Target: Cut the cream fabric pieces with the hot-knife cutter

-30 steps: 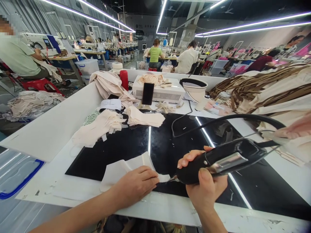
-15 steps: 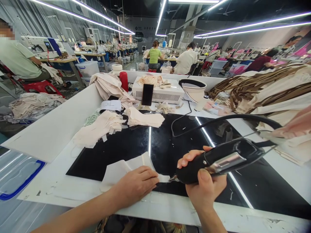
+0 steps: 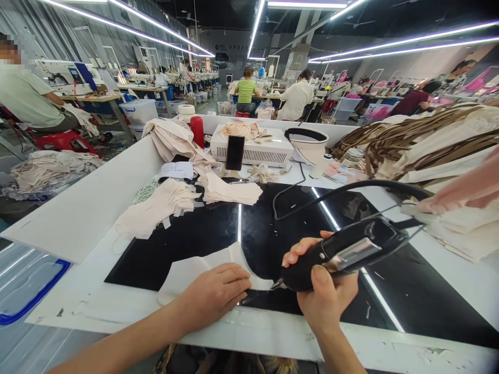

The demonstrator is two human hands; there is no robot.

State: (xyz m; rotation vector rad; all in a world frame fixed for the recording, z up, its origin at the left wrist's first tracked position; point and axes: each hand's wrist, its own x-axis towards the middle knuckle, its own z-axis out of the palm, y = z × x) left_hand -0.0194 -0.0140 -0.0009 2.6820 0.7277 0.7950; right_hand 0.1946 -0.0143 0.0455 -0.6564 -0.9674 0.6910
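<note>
Light cream fabric point(image 3: 183, 275) lies near the front edge of the black work surface point(image 3: 268, 239). My left hand point(image 3: 220, 291) rests flat on the fabric, fingers stretched out together and pointing right; the thumb is hidden. In my right hand point(image 3: 325, 296) is a black corded hand tool point(image 3: 366, 241) with a pointed metal tip. Fingers and thumb wrap round its body. It slants down to the left, and the tip meets the fabric's narrow right end, just right of my left fingertips. Pale pink cloth point(image 3: 463, 187) hangs round the tool's cord end.
Cream fabric stacks point(image 3: 230, 188) lie at the surface's back left, before a phone point(image 3: 235, 153) and a white vented box point(image 3: 253, 148). A black cable point(image 3: 343, 187) arches over the right side. Brown-strapped fabric point(image 3: 421, 135) is heaped at right. Several people sit at sewing machines beyond.
My left hand and the fabric under it have shifted slightly left. The tool's rear end has swung a little left, its tip staying at the fabric's end. The view has shifted slightly.
</note>
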